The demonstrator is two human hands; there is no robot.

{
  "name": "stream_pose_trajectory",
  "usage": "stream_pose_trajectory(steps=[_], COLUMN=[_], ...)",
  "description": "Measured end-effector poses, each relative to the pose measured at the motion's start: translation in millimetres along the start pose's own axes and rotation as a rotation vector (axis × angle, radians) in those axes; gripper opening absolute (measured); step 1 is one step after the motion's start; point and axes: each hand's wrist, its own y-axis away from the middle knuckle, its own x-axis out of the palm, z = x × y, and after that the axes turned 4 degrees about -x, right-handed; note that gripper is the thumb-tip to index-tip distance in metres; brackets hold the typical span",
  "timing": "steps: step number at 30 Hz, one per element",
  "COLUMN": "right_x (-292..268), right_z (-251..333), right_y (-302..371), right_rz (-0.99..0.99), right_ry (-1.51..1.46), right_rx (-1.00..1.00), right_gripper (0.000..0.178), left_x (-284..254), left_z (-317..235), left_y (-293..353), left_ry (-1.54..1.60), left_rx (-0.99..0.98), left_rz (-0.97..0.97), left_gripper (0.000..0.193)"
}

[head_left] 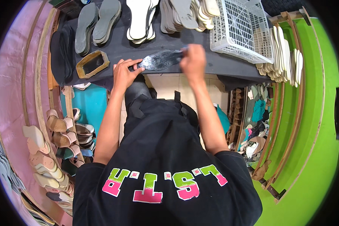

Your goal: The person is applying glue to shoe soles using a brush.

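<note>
- Insole [158,61], glossy black, prob mid-coating
- pinched by left hand [125,73]
- blurry right hand [194,63] opposite, can't tell its grip
- next: even spreading, presumably

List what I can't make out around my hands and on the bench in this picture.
Head view: whatever the right hand may hold; motion blur and its curled fingers hide it.
Head view: the ends of the glossy dark sole, partly covered by the right hand and the left hand.
Head view: the far parts of the white sole stack and white basket, cut off by the upper edge.
</note>
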Motion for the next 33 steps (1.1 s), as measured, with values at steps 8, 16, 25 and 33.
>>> stream_pose_trajectory(steps=[8,16,25,33], right_x=[3,16,12,41], right_z=[-9,20,4,49], right_y=[0,5,-3,-10], right_rz=[-0.174,-0.042,-0.239,-0.06], right_ry=[-0.276,-0.078,-0.335,-0.169], right_rx=[0.247,-0.03,0.315,-0.087], right_gripper=[0.017,0.017,0.021,0.021], left_x=[1,5,7,7], left_z=[1,3,7,5], left_y=[3,-1,0,-2], left_ry=[0.016,0.019,0.04,0.015], left_rx=[-0.031,0.012,-0.027,-0.008], left_rz=[-0.012,-0.021,-0.059,-0.041], left_gripper=[0.038,0.037,0.038,0.038])
